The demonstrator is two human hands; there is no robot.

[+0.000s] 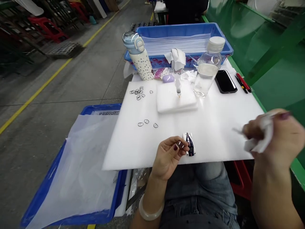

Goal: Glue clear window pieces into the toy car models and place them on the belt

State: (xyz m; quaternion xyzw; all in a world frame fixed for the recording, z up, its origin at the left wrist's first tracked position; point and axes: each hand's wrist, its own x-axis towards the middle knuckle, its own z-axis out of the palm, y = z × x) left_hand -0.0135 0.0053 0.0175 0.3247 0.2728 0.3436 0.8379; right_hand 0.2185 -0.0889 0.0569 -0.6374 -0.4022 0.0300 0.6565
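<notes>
Near the front edge of the white board [214, 127], my left hand [165, 159] pinches a small, dark, glossy see-through piece [180, 144] between thumb and fingers. Just beyond those fingertips lies a small white and dark toy car body [190, 144], partly hidden by them. Over the board's right side, my right hand [281, 136] is smeared by motion. Its fingers are closed around a crumpled white tissue [266, 132], and a thin pointed blurred thing [237, 130] sticks out to the left. Several thin black rings [137, 91] lie on the left of the board, with 3 loose rings [146, 121] nearer me.
A white foam block [166, 100] carries a small syringe-like tube [178, 88]. Behind stand a dotted bottle [142, 63], a clear water bottle [206, 74] and a blue bin [176, 30]. A phone [226, 81] lies right; a blue tray [101, 218] sits lower left.
</notes>
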